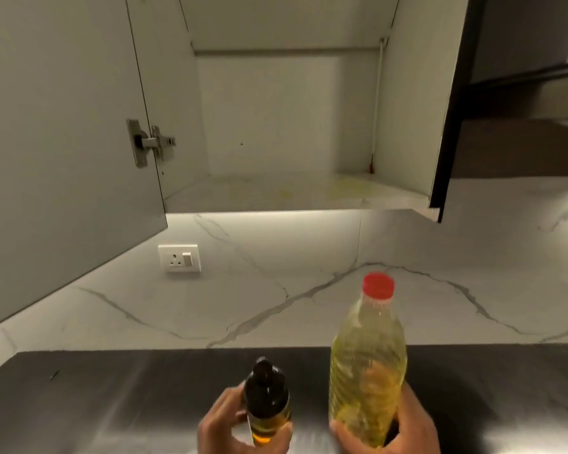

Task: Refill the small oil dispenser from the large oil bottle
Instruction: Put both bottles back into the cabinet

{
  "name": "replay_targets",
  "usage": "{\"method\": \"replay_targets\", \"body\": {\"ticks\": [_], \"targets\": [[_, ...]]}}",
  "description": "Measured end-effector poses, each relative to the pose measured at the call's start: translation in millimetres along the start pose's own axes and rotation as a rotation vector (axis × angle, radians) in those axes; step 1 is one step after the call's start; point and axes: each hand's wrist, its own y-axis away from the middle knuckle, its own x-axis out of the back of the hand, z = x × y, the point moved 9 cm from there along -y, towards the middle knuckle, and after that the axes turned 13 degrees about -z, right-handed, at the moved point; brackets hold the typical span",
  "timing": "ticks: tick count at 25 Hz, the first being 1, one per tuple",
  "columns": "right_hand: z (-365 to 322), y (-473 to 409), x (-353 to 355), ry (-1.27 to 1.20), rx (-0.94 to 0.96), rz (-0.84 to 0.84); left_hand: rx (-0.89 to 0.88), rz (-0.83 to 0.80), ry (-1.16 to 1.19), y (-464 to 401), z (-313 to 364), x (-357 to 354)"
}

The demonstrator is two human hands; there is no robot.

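While the matte white cabinet (286, 103) gapes above veined marble (309, 306), a dark brushed surface (112, 398) spreads below. Over it the right hand (404, 427) wraps a ribbed, clear plastic oil bottle (366, 381), red-capped and upright; beside it the left hand (223, 427) curls round a small, dark, rounded dispenser (268, 404).

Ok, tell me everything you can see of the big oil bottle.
The big oil bottle is clear ribbed plastic, filled nearly to the neck with pale yellow oil. Its red screw cap is still on. It stands roughly upright over the dark steel counter, with the right hand gripping its lower part. Its base is out of view.
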Motion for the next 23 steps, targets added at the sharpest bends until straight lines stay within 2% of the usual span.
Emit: {"method": "replay_targets", "body": {"ticks": [2, 4, 10, 16, 23], "targets": [[-42.0, -9.2, 22.0, 0.059, 0.183, 0.021, -0.057, 0.05, 0.05, -30.1, 31.4, 23.2], [-84.0, -18.0, 58.0, 0.073, 0.34, 0.128, -0.066, 0.069, 0.134, -67.6, 59.9, 46.9], [-219.1, -68.9, 124.3, 0.15, 0.563, 0.269, -0.128, 0.155, 0.226, -169.1, 135.9, 105.6], [-261.7, -176.2, 139.8, 0.257, 0.422, 0.268, -0.027, 0.199, 0.183, -274.8, 139.8, 144.8], [-264.6, -235.9, 131.5, 0.238, 0.364, 0.252, 0.117, 0.204, 0.088, -335.1, 105.0, 134.9]]}}
